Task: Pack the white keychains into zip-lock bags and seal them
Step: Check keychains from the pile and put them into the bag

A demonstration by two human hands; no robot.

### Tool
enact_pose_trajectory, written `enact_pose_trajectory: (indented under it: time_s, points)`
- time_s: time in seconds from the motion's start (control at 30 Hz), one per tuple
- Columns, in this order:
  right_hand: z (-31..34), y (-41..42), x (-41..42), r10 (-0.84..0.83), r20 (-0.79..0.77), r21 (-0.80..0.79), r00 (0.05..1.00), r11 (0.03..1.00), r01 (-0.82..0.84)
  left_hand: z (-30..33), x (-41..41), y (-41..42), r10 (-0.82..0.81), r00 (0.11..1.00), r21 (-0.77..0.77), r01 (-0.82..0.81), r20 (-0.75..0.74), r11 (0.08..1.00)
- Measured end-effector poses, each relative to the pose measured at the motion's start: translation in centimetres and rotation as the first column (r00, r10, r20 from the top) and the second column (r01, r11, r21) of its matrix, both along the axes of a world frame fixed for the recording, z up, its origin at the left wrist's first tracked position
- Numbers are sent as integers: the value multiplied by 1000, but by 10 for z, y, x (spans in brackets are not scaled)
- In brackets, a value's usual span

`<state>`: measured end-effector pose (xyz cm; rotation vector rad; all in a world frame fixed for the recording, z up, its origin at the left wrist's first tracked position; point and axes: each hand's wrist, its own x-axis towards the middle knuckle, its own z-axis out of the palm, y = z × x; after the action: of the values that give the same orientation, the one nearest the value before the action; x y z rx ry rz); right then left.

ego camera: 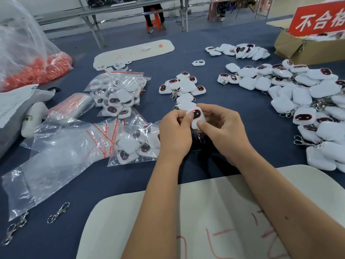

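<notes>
Both hands hold one white keychain [196, 116] with a dark red-rimmed face above the blue table [233, 101]. My left hand [174, 133] pinches its left side, thumb on the dark face. My right hand [222, 128] grips its right side, thumb on the lower edge. Its metal clasp [201, 137] hangs below. A small cluster of loose keychains [183, 86] lies just beyond my hands. A big heap of keychains [302, 101] fills the right. Filled zip-lock bags [119, 94] lie at the left, another filled bag [136, 146] beside my left hand. Empty zip-lock bags [61, 146] lie further left.
A clear sack of red bits [33, 58] stands at far left. A cardboard box [298, 47] with a red sign [317, 17] sits at back right. Loose metal clasps [58, 212] lie front left. White foam boards lie near me [186, 221] and at the back [134, 51].
</notes>
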<state>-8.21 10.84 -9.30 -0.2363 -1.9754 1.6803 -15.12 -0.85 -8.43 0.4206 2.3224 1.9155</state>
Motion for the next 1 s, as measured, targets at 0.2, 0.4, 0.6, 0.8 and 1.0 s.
enact_pose_trajectory:
  time_s: [0.2, 0.4, 0.6, 0.8, 1.0]
  points:
    - [-3, 4, 1, 16, -26, -84, 1000, 996, -18, 3, 2, -5, -64, 998, 42, 65, -13, 997]
    - [-2, 3, 0, -18, 4, -155, 1000, 988, 18, 3, 1, -5, -96, 995, 20, 96, -29, 995]
    - [-2, 4, -2, -106, 45, -94, 993, 989, 110, 3, 1, -6, -146, 989, -7, 146, -24, 989]
    - [-1, 5, -2, -73, 56, -127, 996, 989, 80, 4, 2, -8, -153, 988, 27, 153, -26, 988]
    - [0, 5, -1, -67, 70, -111, 995, 991, 74, 5, 3, -8, -151, 988, 10, 151, -33, 988]
